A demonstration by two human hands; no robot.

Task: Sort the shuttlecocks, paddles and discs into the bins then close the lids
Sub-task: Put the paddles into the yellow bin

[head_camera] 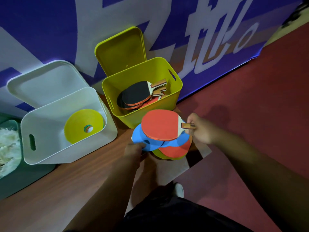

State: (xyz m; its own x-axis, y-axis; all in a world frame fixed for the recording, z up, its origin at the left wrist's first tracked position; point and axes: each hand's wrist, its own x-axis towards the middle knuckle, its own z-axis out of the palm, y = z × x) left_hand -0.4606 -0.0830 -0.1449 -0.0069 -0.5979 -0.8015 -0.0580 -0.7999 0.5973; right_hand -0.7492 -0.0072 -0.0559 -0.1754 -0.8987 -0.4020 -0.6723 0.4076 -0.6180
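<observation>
Partly cropped green bin (15, 183), paddle (160, 125) covering stacked discs (173, 150)

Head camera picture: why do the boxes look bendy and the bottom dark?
Head view: the wide lens bows the white plastic bin and yellow-green plastic bin; head view: dim light leaves the arms shadowy; fluffy white shuttlecocks at the left edge look blurred.

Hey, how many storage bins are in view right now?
3. A teal bin at the far left holds shuttlecocks, a white bin beside it holds discs, and a yellow bin right of that holds paddles. Others may lie outside the frame.
</observation>
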